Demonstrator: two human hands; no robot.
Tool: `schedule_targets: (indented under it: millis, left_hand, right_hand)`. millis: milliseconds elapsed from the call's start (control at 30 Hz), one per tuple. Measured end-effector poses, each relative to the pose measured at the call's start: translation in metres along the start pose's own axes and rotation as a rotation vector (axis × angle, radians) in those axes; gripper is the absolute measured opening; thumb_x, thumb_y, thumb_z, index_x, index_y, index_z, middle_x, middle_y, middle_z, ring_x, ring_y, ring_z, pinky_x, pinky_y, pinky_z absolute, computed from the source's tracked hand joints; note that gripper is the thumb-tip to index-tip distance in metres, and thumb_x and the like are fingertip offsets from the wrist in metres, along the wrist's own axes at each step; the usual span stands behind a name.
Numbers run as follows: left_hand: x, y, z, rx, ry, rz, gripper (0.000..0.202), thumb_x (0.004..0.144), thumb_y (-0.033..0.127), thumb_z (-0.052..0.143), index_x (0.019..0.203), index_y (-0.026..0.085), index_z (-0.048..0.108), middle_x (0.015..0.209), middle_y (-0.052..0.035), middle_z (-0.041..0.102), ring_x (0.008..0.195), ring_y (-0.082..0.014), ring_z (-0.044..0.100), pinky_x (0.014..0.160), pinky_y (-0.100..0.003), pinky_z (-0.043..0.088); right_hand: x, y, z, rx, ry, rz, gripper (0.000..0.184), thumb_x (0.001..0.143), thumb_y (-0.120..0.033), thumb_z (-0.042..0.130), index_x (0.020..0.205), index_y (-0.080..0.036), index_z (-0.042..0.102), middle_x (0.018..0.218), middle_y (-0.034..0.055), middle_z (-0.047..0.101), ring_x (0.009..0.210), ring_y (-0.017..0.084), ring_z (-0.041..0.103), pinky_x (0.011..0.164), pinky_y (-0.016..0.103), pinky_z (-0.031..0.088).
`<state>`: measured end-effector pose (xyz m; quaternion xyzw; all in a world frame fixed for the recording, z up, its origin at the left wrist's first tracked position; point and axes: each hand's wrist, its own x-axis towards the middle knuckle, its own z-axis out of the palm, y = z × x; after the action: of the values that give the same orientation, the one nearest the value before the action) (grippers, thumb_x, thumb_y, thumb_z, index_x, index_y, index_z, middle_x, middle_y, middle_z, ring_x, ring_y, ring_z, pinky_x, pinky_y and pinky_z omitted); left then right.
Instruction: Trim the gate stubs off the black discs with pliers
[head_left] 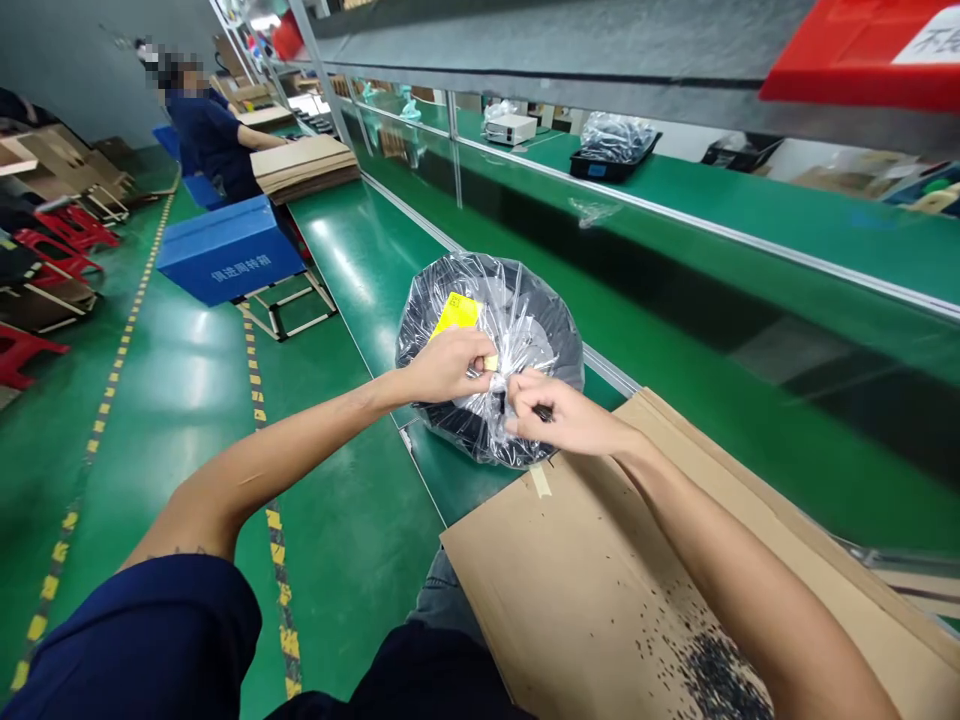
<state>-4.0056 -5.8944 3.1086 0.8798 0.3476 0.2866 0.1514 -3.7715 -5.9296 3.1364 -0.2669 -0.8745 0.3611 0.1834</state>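
Observation:
A round black item wrapped in a clear plastic bag (525, 330) rests on the green bench, with a yellow label (456, 312) showing under the film. My left hand (446, 365) is closed, pinching the gathered bag and a small tan piece at its front. My right hand (562, 415) is closed too, gripping the bunched plastic right beside the left hand. Both hands meet at the near edge of the bag.
A stack of flat cardboard sheets (600, 580) lies under my right forearm, sprinkled with small dark specks. A green conveyor (750, 300) runs along the right. Farther back are a blue crate (225, 250), another cardboard stack (304, 165), a person in dark blue (214, 135), and red stools (60, 240).

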Motion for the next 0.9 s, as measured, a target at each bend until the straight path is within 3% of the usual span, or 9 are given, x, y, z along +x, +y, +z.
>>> schedule_targets:
  millis: [67,133,167,267,367,467,667,800,900]
  left_hand:
    - [-0.009,0.003,0.002,0.038,0.002,0.012,0.011,0.088,0.029,0.059,0.082,0.02,0.056,0.086,-0.0042,0.065,0.081,-0.0194,0.055,0.079,-0.034,0.043]
    - [-0.017,0.008,0.005,0.122,0.022,0.012,0.025,0.091,0.043,0.064,0.097,0.02,0.059,0.101,-0.008,0.068,0.093,-0.0239,0.057,0.086,-0.038,0.044]
    - [-0.02,0.012,0.008,0.188,0.035,0.001,0.033,0.09,0.048,0.067,0.103,0.019,0.06,0.106,-0.01,0.068,0.098,-0.0264,0.057,0.088,-0.04,0.043]
    - [-0.022,0.024,0.015,0.39,0.04,-0.046,0.029,0.09,0.04,0.067,0.106,0.017,0.06,0.107,-0.0129,0.067,0.101,-0.0305,0.057,0.086,-0.042,0.042]
    - [-0.024,0.031,0.014,0.516,0.038,-0.052,0.013,0.088,0.021,0.06,0.1,0.017,0.06,0.099,-0.0116,0.067,0.098,-0.0305,0.059,0.082,-0.042,0.041]
    - [-0.037,0.027,0.005,0.583,0.129,-0.007,0.009,0.084,0.013,0.057,0.089,0.019,0.059,0.09,-0.01,0.065,0.092,-0.0293,0.058,0.078,-0.041,0.04]
    - [-0.078,0.021,0.005,0.255,0.415,0.14,0.013,0.086,0.009,0.049,0.083,0.02,0.054,0.094,-0.0082,0.064,0.088,-0.0228,0.056,0.08,-0.038,0.044]
    - [-0.085,0.036,0.041,0.03,0.478,0.248,0.02,0.099,0.014,0.04,0.092,0.019,0.057,0.092,-0.0055,0.066,0.09,-0.0207,0.059,0.099,-0.043,0.045]
    - [-0.071,0.043,0.073,-0.119,0.667,0.204,0.029,0.106,0.026,0.036,0.086,0.02,0.057,0.074,-0.0013,0.057,0.073,-0.0186,0.053,0.089,-0.041,0.046]
  right_hand:
    - [-0.011,-0.004,-0.002,0.037,0.018,0.021,0.045,0.097,-0.041,0.064,0.064,-0.02,0.041,0.074,-0.0019,0.049,0.075,0.015,0.048,0.08,0.034,0.044]
    - [-0.016,-0.006,0.0,0.004,0.184,0.06,0.027,0.097,-0.04,0.064,0.08,-0.02,0.056,0.084,0.0006,0.055,0.078,0.016,0.053,0.076,0.033,0.046]
    - [-0.015,-0.006,0.002,-0.069,0.263,0.079,0.017,0.096,-0.038,0.065,0.095,-0.021,0.061,0.091,0.0026,0.058,0.08,0.017,0.055,0.075,0.032,0.047]
    - [0.0,-0.006,0.012,-0.503,0.3,0.146,0.029,0.093,-0.031,0.067,0.119,-0.021,0.061,0.103,0.0075,0.062,0.089,0.022,0.058,0.071,0.032,0.045]
    - [0.019,-0.007,0.012,-0.879,0.182,0.198,0.014,0.094,-0.03,0.065,0.103,-0.02,0.063,0.099,0.0096,0.064,0.09,0.025,0.057,0.065,0.031,0.037]
    - [0.023,-0.006,-0.006,-0.961,0.129,0.192,0.01,0.093,-0.024,0.059,0.085,-0.02,0.06,0.089,0.008,0.063,0.085,0.023,0.056,0.061,0.031,0.029]
    - [-0.003,0.011,-0.048,-0.501,0.561,0.322,0.036,0.087,-0.041,0.068,0.065,-0.021,0.047,0.066,0.0002,0.053,0.065,0.015,0.048,0.061,0.029,0.032]
    - [-0.014,0.024,-0.04,-0.027,0.705,0.342,0.042,0.076,-0.056,0.078,0.077,-0.021,0.055,0.067,-0.0019,0.057,0.061,0.015,0.054,0.06,0.03,0.044]
    - [-0.009,0.031,-0.036,0.069,0.815,0.349,0.045,0.078,-0.062,0.078,0.079,-0.022,0.057,0.064,-0.0018,0.056,0.058,0.016,0.056,0.058,0.033,0.05]
